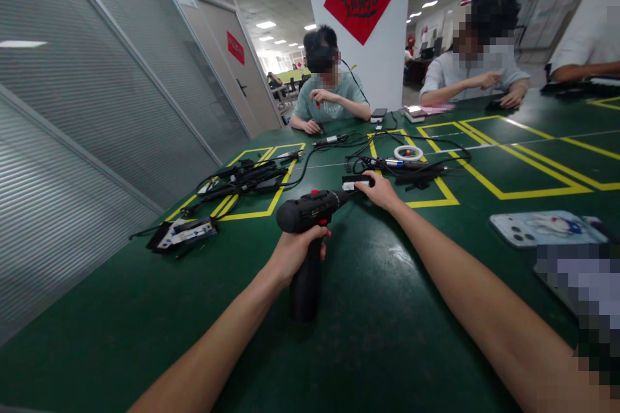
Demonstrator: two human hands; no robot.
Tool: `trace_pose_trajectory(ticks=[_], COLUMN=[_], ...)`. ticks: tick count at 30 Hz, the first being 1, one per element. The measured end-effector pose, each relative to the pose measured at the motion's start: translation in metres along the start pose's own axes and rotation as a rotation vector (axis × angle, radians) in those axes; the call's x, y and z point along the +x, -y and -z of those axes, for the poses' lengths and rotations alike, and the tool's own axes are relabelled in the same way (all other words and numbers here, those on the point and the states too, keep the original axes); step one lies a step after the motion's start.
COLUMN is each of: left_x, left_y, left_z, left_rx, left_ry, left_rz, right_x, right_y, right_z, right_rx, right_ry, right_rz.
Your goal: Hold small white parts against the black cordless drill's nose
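Note:
My left hand (296,250) is wrapped round the grip of a black cordless screwdriver (310,213) with a red switch, held upright on the green table (368,322). Its nose points right and away from me. My right hand (379,189) reaches forward to the tool's front end, fingers closed on a small black piece with a white label (357,182) at the tip.
Black tools and cables (242,177) lie inside yellow taped boxes at the left. A white tape ring (408,153) and more cables sit ahead. A phone (542,227) lies at the right. Two people sit across the table; a glass wall runs along the left.

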State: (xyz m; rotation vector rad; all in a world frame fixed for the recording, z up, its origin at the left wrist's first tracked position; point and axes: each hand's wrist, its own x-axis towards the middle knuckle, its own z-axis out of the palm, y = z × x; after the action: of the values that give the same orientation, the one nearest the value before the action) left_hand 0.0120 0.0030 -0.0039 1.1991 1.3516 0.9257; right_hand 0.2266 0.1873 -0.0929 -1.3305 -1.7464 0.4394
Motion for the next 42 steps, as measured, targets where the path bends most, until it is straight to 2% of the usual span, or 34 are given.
trace_pose_trajectory(ticks=[11, 23, 42], left_x=[-0.005, -0.0031, -0.0032], left_y=[-0.0044, -0.0012, -0.0032], left_z=[-0.005, -0.0033, -0.0024], left_rx=[-0.02, 0.001, 0.036], left_ry=[-0.022, -0.01, -0.011], left_rz=[0.031, -0.006, 0.01], right_x=[-0.0022, -0.0019, -0.003], right_y=[0.0037, 0.0024, 0.0028], right_z=[0.0026, 0.0031, 0.0037], right_rx=[0.018, 0.026, 0.028], right_ry=[0.002, 0.01, 0.002], right_rz=[-0.013, 0.005, -0.006])
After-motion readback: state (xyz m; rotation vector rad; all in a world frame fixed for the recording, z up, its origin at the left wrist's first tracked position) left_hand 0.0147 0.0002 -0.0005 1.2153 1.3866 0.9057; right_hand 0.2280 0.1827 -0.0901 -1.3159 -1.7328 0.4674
